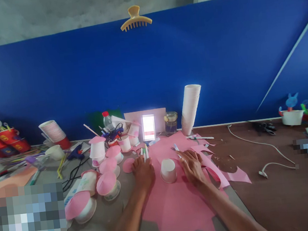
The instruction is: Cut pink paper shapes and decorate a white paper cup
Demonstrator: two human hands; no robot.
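My left hand lies flat on the pink paper sheet, fingers stretched toward several markers. My right hand rests on the same sheet with a marker pen between its fingers, the tip pointing away. An upside-down white paper cup stands on the sheet between both hands, touching neither.
Several paper cups with pink paper lids crowd the left. A tall leaning stack of white cups, a glass jar, a bottle and a glue gun stand behind. Pink scraps and a white cable lie right.
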